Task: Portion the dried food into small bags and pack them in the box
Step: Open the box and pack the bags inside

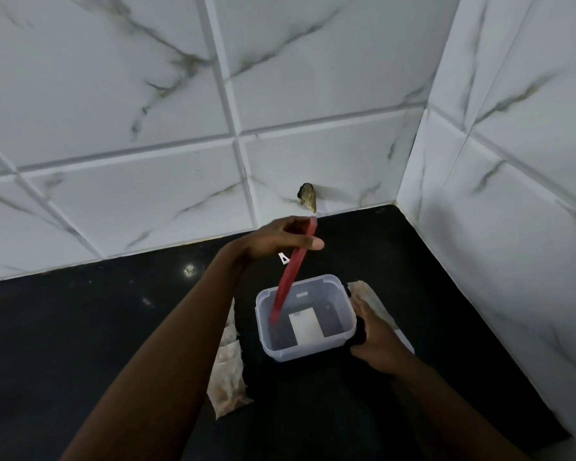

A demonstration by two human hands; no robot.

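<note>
A clear plastic box (330, 287) stands open on the black counter (113, 327), with a white label showing through its bottom. My left hand (280, 237) is raised above and behind the box and grips the top of a long red utensil (291, 271); its lower end hangs down inside the box. My right hand (376, 337) holds the box's right wall, fingers curled round something dark at the rim. Small filled bags (228, 371) of pale dried food lie in a row left of the box. Another bag (366, 297) lies just right of it, partly under my right hand.
White marble-pattern tiled walls close the counter at the back and on the right, forming a corner. A brownish lump (308, 196) sticks to the back wall just above the counter. A small white scrap (284, 258) lies behind the box.
</note>
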